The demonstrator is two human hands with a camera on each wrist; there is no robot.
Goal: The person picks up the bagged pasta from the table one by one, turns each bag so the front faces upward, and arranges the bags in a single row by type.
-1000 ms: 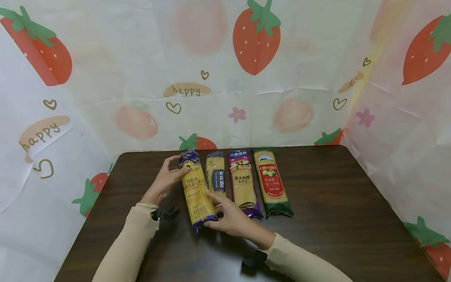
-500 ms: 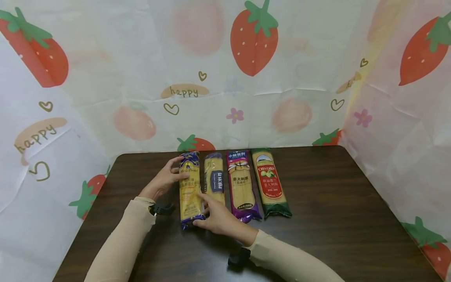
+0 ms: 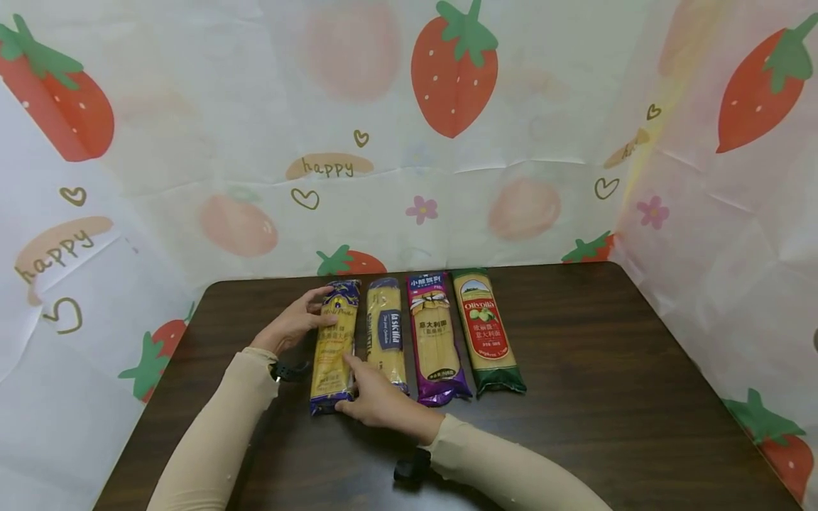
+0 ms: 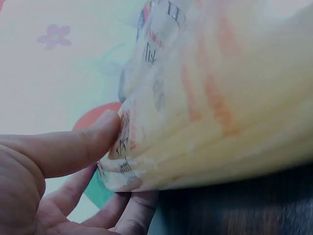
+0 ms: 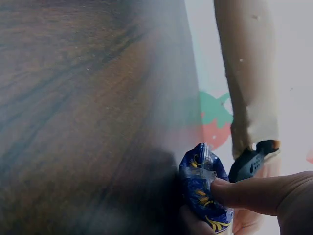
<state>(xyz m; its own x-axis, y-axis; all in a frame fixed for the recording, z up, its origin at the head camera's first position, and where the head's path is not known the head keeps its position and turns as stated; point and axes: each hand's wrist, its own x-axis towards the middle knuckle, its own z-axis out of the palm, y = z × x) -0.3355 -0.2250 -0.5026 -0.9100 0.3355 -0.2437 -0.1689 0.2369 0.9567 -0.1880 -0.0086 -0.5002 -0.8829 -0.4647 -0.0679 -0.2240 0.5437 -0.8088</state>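
A long yellow spaghetti pack [image 3: 335, 346] with dark-blue ends is at the left of a row of packs. My left hand [image 3: 295, 323] grips its upper left side, with the thumb on top. At the lower right my right hand [image 3: 382, 400] pinches the near end. In the left wrist view the clear wrapper of the spaghetti pack [image 4: 210, 107] fills much of the picture, and the thumb of the left hand [image 4: 58, 156] presses its edge. The right wrist view shows the crinkled blue end [image 5: 198, 188] between thumb and finger of the right hand [image 5: 264, 196].
Right of the held pack lie a spaghetti pack with a blue label [image 3: 386, 341], a purple-ended pack [image 3: 437, 341] and a green-ended pack with a red label [image 3: 488, 333]. The dark wooden table [image 3: 594, 397] meets a strawberry-printed sheet [image 3: 543, 135] at the back.
Both hands have brought the yellow spaghetti pack leftward and down beside the blue-label pack. Its slant has changed, with the near end swung left. The blue-label pack is now less covered.
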